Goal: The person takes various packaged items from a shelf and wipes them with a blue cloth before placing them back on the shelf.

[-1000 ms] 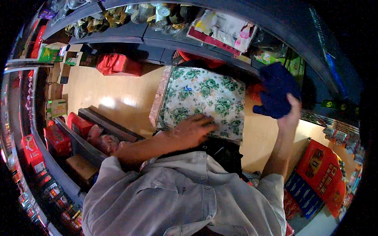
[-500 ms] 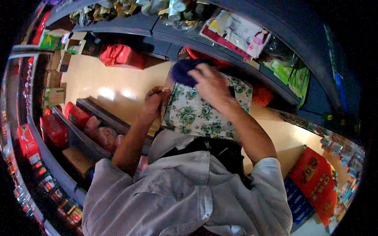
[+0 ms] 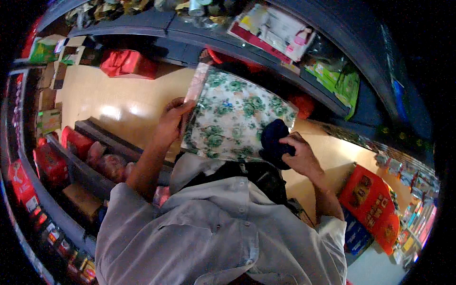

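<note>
While the grey-shirted person bends over the aisle, the right hand [image 3: 304, 156] is closed around one dark blue cloth [image 3: 274, 142], pressing it on the lower right corner of one flat packet with a green flower print [image 3: 232, 116]. The left hand [image 3: 172, 121] grips that packet's left edge, fingers curled over it, holding it tilted above the yellow floor [image 3: 123, 102]. Beyond, one red bundle [image 3: 126, 63] sits under the dark shelf [image 3: 156, 23]; one red box [image 3: 373, 204] stands to the right.
</note>
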The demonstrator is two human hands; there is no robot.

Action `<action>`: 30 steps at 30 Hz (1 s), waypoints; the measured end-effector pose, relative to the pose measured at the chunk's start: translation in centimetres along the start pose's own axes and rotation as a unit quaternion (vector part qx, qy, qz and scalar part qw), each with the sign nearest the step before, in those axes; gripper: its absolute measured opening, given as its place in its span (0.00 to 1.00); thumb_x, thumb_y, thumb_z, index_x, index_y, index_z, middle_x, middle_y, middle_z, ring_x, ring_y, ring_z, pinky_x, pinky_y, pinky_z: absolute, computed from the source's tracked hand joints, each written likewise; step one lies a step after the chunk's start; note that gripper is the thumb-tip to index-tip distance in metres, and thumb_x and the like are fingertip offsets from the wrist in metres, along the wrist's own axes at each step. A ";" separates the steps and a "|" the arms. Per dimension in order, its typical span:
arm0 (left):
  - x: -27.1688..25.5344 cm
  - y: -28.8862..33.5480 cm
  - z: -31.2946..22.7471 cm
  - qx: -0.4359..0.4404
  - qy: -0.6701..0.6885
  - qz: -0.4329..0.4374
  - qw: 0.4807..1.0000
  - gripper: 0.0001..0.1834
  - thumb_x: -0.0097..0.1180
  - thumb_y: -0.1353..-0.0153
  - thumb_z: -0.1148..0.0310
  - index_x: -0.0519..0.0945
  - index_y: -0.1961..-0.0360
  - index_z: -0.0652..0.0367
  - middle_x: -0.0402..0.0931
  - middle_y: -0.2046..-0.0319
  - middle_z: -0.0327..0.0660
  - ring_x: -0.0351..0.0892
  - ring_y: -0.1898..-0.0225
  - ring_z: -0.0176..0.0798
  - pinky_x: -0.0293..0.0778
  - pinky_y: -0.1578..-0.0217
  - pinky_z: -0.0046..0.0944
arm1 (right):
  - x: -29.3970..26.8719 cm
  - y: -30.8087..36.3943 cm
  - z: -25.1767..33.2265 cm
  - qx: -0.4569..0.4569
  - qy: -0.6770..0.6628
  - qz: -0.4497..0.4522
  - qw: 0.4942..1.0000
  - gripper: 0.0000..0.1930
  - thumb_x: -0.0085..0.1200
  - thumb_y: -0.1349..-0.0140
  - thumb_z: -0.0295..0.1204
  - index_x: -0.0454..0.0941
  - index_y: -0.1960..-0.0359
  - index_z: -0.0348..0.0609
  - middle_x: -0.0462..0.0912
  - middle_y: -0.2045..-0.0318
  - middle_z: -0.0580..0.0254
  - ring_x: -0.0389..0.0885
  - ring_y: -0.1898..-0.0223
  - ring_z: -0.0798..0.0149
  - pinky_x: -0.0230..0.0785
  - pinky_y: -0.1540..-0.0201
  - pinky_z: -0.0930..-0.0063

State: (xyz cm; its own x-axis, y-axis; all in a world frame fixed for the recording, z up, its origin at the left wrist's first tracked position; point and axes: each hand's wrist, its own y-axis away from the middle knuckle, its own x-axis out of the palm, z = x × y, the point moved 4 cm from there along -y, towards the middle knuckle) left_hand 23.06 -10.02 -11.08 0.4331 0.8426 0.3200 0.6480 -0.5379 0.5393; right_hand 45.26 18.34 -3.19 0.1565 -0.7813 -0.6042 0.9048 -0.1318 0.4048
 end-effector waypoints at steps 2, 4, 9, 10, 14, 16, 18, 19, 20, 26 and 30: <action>-0.7 0.4 -0.8 0.002 0.002 0.003 1.000 0.10 0.54 0.39 0.68 0.77 0.60 0.62 0.79 0.67 0.38 0.78 0.69 0.33 0.75 0.67 0.33 | -1.1 -2.2 1.0 -0.044 -0.039 0.062 0.996 0.20 0.53 0.56 0.23 0.75 0.57 0.36 0.75 0.59 0.57 0.74 0.53 0.61 0.66 0.50 0.72; 0.3 0.9 -1.8 -0.053 0.072 -0.031 0.996 0.12 0.52 0.38 0.69 0.76 0.56 0.62 0.79 0.63 0.38 0.79 0.66 0.32 0.75 0.66 0.33 | -2.0 -4.0 2.6 0.079 -0.243 -0.006 0.967 0.21 0.54 0.54 0.24 0.75 0.55 0.35 0.74 0.58 0.65 0.71 0.53 0.71 0.65 0.49 0.75; 0.2 2.7 -1.8 -0.065 0.098 0.095 0.989 0.18 0.48 0.35 0.69 0.70 0.45 0.61 0.77 0.55 0.39 0.76 0.56 0.31 0.73 0.55 0.30 | 3.3 -10.7 14.0 -0.284 0.017 -0.095 0.954 0.23 0.55 0.57 0.23 0.75 0.53 0.46 0.72 0.53 0.57 0.73 0.51 0.54 0.69 0.50 0.65; -0.5 2.4 -1.1 -0.053 0.111 0.083 0.989 0.18 0.47 0.35 0.69 0.70 0.45 0.61 0.77 0.55 0.39 0.77 0.56 0.31 0.73 0.55 0.30 | 5.7 -11.2 15.9 -0.314 0.040 -0.051 0.947 0.23 0.56 0.57 0.22 0.75 0.54 0.49 0.71 0.52 0.56 0.73 0.51 0.50 0.70 0.50 0.62; -3.1 1.6 2.2 -0.046 0.135 0.057 0.988 0.18 0.48 0.35 0.69 0.70 0.46 0.62 0.76 0.54 0.41 0.77 0.56 0.34 0.74 0.54 0.33 | 9.4 -15.8 15.1 -0.219 0.200 0.005 0.955 0.21 0.56 0.52 0.24 0.76 0.54 0.55 0.70 0.54 0.61 0.74 0.53 0.52 0.73 0.56 0.57; -1.2 3.2 0.4 -0.094 0.086 0.031 0.991 0.18 0.49 0.36 0.68 0.70 0.46 0.62 0.76 0.53 0.41 0.76 0.55 0.35 0.74 0.54 0.34 | 8.1 -18.8 12.2 -0.187 0.194 -0.029 0.963 0.21 0.57 0.52 0.25 0.76 0.53 0.53 0.70 0.54 0.60 0.74 0.54 0.52 0.72 0.57 0.57; -0.7 3.3 1.0 -0.075 0.155 0.092 0.981 0.19 0.50 0.36 0.68 0.70 0.46 0.64 0.75 0.51 0.43 0.76 0.54 0.36 0.73 0.51 0.37 | 7.2 -19.2 12.6 -0.191 0.226 -0.072 0.952 0.20 0.57 0.51 0.26 0.75 0.53 0.51 0.70 0.54 0.59 0.74 0.54 0.51 0.71 0.56 0.58; -0.6 3.6 1.4 -0.079 0.178 0.099 0.976 0.19 0.49 0.36 0.69 0.70 0.46 0.65 0.75 0.51 0.43 0.76 0.54 0.37 0.72 0.51 0.37 | 7.0 -19.3 12.8 -0.184 0.216 -0.085 0.955 0.20 0.56 0.51 0.26 0.75 0.53 0.50 0.70 0.55 0.58 0.74 0.55 0.51 0.71 0.55 0.58; -0.6 3.9 1.7 -0.084 0.201 0.107 0.970 0.19 0.49 0.36 0.69 0.70 0.46 0.65 0.75 0.51 0.43 0.76 0.53 0.38 0.72 0.50 0.38 | 6.9 -19.3 12.9 -0.176 0.205 -0.098 0.958 0.19 0.55 0.50 0.26 0.76 0.53 0.48 0.70 0.55 0.57 0.74 0.55 0.51 0.70 0.54 0.59; 0.0 7.4 2.1 -0.165 0.247 0.003 0.955 0.15 0.49 0.37 0.70 0.73 0.51 0.62 0.77 0.55 0.44 0.77 0.55 0.41 0.74 0.52 0.40 | 10.4 -14.9 14.0 -0.254 0.023 0.031 0.966 0.20 0.52 0.52 0.26 0.75 0.54 0.43 0.73 0.57 0.52 0.73 0.54 0.48 0.68 0.49 0.62; -1.7 6.8 3.8 -0.174 0.333 0.068 0.924 0.13 0.49 0.37 0.67 0.75 0.54 0.61 0.78 0.58 0.43 0.78 0.58 0.40 0.76 0.56 0.41 | 13.2 -10.1 15.6 -0.329 -0.017 0.149 0.932 0.23 0.57 0.56 0.25 0.76 0.53 0.44 0.71 0.58 0.49 0.74 0.55 0.47 0.71 0.53 0.61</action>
State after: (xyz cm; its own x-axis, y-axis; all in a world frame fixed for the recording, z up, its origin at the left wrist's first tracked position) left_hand 29.13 -15.15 -10.97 -0.0617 0.6597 0.7490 0.3243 -0.6964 0.6402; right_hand 32.04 -0.12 -4.52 0.4376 -0.7436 -0.5055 0.8717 0.4888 0.0356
